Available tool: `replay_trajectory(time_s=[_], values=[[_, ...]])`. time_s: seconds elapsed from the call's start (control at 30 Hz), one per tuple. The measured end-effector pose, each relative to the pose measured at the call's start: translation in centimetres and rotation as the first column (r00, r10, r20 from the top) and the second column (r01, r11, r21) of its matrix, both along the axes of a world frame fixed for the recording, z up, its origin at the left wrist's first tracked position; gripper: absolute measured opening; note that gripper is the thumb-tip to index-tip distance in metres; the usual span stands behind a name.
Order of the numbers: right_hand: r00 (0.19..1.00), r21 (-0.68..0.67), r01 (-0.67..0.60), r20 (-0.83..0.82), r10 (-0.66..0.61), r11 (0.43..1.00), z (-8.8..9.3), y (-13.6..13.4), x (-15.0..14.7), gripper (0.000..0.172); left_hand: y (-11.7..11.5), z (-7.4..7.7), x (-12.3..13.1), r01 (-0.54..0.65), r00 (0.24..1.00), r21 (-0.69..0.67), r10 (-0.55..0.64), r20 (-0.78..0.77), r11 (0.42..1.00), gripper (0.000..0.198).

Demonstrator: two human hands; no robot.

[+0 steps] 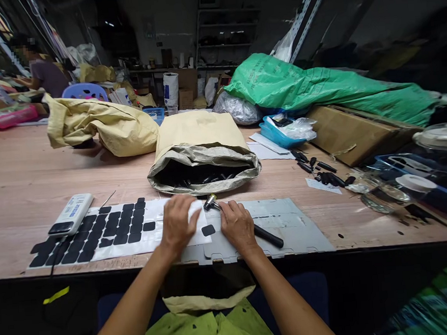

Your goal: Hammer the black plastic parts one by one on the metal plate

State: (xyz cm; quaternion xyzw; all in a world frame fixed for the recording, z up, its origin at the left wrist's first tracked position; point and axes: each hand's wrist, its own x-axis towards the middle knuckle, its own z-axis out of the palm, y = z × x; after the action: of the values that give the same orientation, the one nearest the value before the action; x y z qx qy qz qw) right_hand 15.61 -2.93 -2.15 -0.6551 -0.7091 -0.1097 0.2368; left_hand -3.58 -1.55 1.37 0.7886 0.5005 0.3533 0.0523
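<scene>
My left hand [178, 224] is over the right part of a white sheet [153, 213], thumb apart from the fingers, nothing visible in it. Black rounded squares [124, 223] cover the sheet's left part, and a loose one [208, 230] lies between my hands. My right hand [238, 225] is closed, its fingers curled beside the metal neck of a small hammer [268, 236]; what its fingertips hold is hidden. The hammer's black handle points right on a grey board [300, 228]. An open tan sack [201, 133] with black pieces inside lies beyond my hands.
A white device [71, 214] with a cable sits at the left. Behind are a folded tan sack [121, 128] and a green sack [290, 83]. Black parts [329, 178], a blue basket [278, 133], a cardboard box [355, 133] and clear containers are right. A person [48, 75] sits far left.
</scene>
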Motion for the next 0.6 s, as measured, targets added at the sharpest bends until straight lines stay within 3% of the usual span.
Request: replay_trajectory(time_s=[0.1, 0.2, 0.3, 0.47, 0.6], values=[[1.0, 0.005, -0.007, -0.012, 0.007, 1.0, 0.0, 0.0, 0.0, 0.029, 5.9, 0.3, -0.7, -0.103, 0.995, -0.049, 0.104, 0.01, 0.993, 0.026], [1.0, 0.008, -0.013, -0.017, 0.013, 1.0, 0.0, 0.1, 0.1, 0.028, 9.0, -0.4, -1.5, -0.143, 0.99, -0.15, 0.14, -0.032, 0.978, 0.025], [1.0, 0.002, -0.018, -0.026, 0.018, 1.0, 0.0, 0.1, 0.1, 0.027, 9.7, -1.0, -2.1, -0.196, 0.98, -0.202, 0.183, -0.085, 0.96, 0.022], [0.999, -0.008, -0.009, -0.035, 0.009, 1.0, 0.0, 0.1, 0.0, 0.028, 9.5, -1.0, -2.8, -0.088, 0.986, -0.263, 0.046, -0.162, 0.961, 0.025], [1.0, -0.006, -0.008, -0.025, 0.008, 1.0, -0.1, 0.2, 0.1, 0.028, 9.2, -0.7, -2.6, -0.119, 0.966, -0.241, 0.057, -0.251, 0.963, 0.021]])
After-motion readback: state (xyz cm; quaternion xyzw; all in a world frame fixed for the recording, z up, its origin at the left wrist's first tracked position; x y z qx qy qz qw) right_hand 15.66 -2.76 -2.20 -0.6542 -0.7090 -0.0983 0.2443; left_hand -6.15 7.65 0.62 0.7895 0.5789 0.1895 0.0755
